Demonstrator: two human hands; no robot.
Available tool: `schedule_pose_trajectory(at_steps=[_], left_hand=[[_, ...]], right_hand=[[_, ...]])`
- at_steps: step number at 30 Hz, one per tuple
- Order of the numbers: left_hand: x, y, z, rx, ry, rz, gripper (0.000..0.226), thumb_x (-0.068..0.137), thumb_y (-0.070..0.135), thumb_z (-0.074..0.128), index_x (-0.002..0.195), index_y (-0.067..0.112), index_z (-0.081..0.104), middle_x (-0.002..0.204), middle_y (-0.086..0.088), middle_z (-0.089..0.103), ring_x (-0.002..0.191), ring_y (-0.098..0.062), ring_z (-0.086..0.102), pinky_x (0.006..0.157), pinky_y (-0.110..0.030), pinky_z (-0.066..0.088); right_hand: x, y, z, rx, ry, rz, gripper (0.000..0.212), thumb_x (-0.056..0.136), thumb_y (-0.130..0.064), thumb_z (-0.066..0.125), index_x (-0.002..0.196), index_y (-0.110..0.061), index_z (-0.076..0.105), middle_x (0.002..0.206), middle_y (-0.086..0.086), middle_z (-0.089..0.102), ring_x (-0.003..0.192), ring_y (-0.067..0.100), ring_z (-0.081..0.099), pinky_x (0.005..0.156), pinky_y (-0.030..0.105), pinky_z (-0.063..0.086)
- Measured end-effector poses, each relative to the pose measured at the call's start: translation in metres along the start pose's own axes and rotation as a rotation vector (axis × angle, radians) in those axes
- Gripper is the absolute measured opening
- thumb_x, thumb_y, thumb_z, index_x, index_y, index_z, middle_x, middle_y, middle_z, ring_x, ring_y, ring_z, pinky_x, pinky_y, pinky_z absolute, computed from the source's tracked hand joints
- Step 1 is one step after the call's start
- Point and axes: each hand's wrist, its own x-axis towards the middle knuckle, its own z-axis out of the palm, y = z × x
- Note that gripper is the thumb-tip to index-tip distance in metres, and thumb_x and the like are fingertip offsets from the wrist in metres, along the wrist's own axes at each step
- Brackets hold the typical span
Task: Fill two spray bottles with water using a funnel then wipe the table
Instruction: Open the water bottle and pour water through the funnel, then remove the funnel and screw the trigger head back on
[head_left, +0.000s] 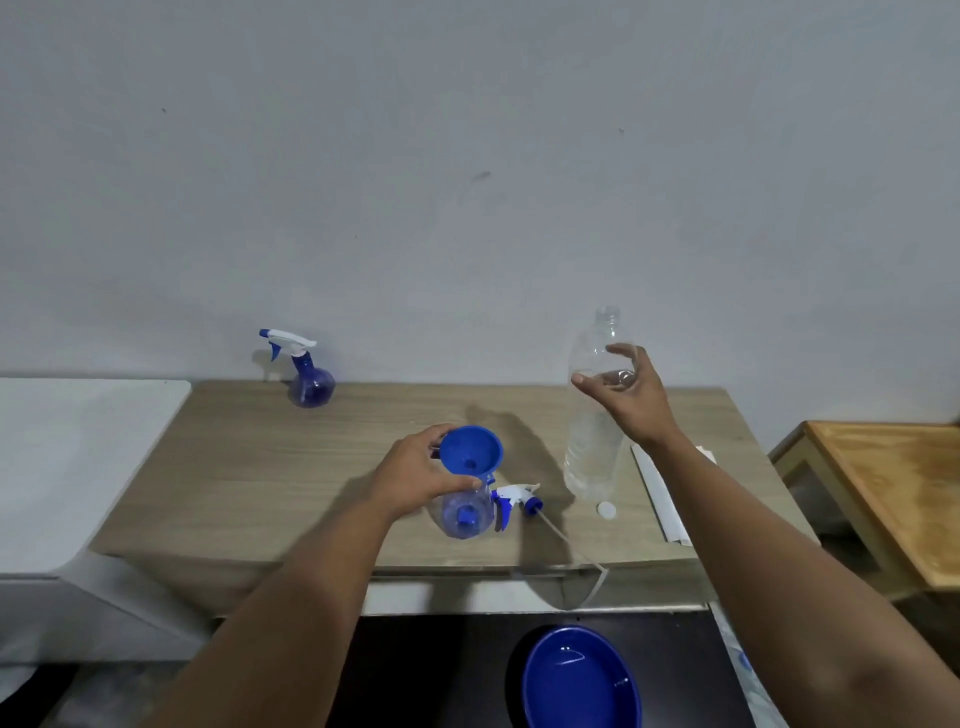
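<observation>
A blue funnel sits in the neck of an uncapped clear-blue spray bottle at the table's middle front. My left hand grips the funnel and bottle neck. That bottle's white-and-blue trigger head lies beside it, its tube hanging over the front edge. A tall clear water bottle stands uncapped to the right. My right hand is around its upper part with fingers spread; contact is unclear. Its white cap lies on the table. A second spray bottle stands capped at the back left.
The wooden table stands against a pale wall. White folded paper or cloth lies at its right end. A white surface adjoins on the left, a brown wooden table on the right. A blue bowl sits low in front.
</observation>
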Motion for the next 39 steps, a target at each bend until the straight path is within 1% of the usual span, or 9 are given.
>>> schedule_pose_trajectory(at_steps=[7,11,15,27,30,33,36,37,39], left_hand=[[0.001,0.003,-0.003,0.004,-0.019,-0.001,0.071,0.053,0.039,0.098,0.110,0.056,0.060,0.111,0.022,0.072,0.104,0.004,0.066,0.099,-0.029,0.054],[0.003,0.000,-0.002,-0.013,-0.023,-0.010,0.083,0.051,0.041,0.098,0.126,0.037,0.063,0.115,0.021,0.071,0.107,0.002,0.066,0.101,-0.033,0.055],[0.003,0.003,-0.003,-0.008,-0.022,-0.010,0.074,0.053,0.037,0.098,0.117,0.046,0.063,0.109,0.025,0.072,0.104,0.005,0.067,0.099,-0.030,0.055],[-0.001,0.001,-0.004,0.015,-0.041,-0.009,0.095,0.049,0.053,0.096,0.135,0.037,0.058,0.119,0.021,0.069,0.109,0.001,0.065,0.100,-0.034,0.055],[-0.001,0.002,-0.005,0.015,-0.045,-0.002,0.096,0.049,0.053,0.096,0.136,0.037,0.057,0.120,0.022,0.068,0.109,0.001,0.064,0.100,-0.034,0.055],[-0.001,0.002,-0.005,0.013,-0.048,0.013,0.090,0.051,0.049,0.096,0.132,0.038,0.059,0.117,0.024,0.069,0.108,0.002,0.065,0.100,-0.034,0.055],[-0.001,0.004,-0.005,0.007,-0.051,0.013,0.083,0.052,0.047,0.096,0.127,0.042,0.061,0.114,0.024,0.069,0.106,0.003,0.065,0.099,-0.034,0.055],[-0.001,0.004,-0.005,0.003,-0.050,0.016,0.082,0.052,0.047,0.096,0.125,0.043,0.061,0.113,0.024,0.070,0.106,0.003,0.065,0.098,-0.033,0.055],[-0.001,0.004,-0.005,-0.009,-0.047,0.019,0.082,0.051,0.046,0.097,0.125,0.044,0.061,0.113,0.022,0.070,0.105,0.002,0.065,0.098,-0.033,0.055]], right_hand=[[0.021,0.029,0.039,0.009,0.104,0.012,0.084,0.065,-0.047,0.099,0.132,-0.036,0.050,0.114,-0.003,0.068,0.110,0.019,0.068,0.100,0.047,0.057],[0.019,0.039,0.054,0.006,0.124,0.040,0.086,0.066,-0.039,0.101,0.135,-0.031,0.049,0.118,0.003,0.069,0.114,0.022,0.065,0.096,0.036,0.053],[0.013,0.047,0.059,-0.031,0.108,0.042,0.093,0.065,-0.038,0.101,0.140,-0.027,0.047,0.122,0.003,0.065,0.118,0.021,0.063,0.100,0.037,0.051],[-0.011,0.054,0.048,-0.096,-0.024,0.221,0.124,0.057,-0.061,0.097,0.158,-0.034,0.030,0.153,0.005,0.053,0.137,0.026,0.056,0.113,0.052,0.050],[-0.024,0.048,0.047,-0.163,-0.032,0.255,0.118,0.070,-0.050,0.095,0.163,-0.025,0.027,0.157,0.008,0.051,0.139,0.030,0.054,0.112,0.048,0.049],[-0.033,0.041,0.048,-0.359,-0.062,0.357,0.087,0.085,-0.034,0.086,0.155,-0.008,0.042,0.151,0.014,0.057,0.135,0.034,0.058,0.100,0.038,0.046],[-0.039,0.039,0.051,-0.525,-0.149,0.440,0.041,0.088,-0.029,0.078,0.119,-0.003,0.071,0.119,0.018,0.073,0.105,0.032,0.070,0.089,0.041,0.055],[-0.042,0.037,0.052,-0.550,-0.181,0.446,0.028,0.087,-0.029,0.077,0.101,-0.006,0.073,0.105,0.016,0.075,0.092,0.030,0.071,0.086,0.045,0.059],[-0.043,0.032,0.056,-0.564,-0.251,0.486,0.024,0.086,-0.029,0.077,0.094,-0.008,0.069,0.096,0.011,0.073,0.088,0.028,0.071,0.079,0.045,0.065]])
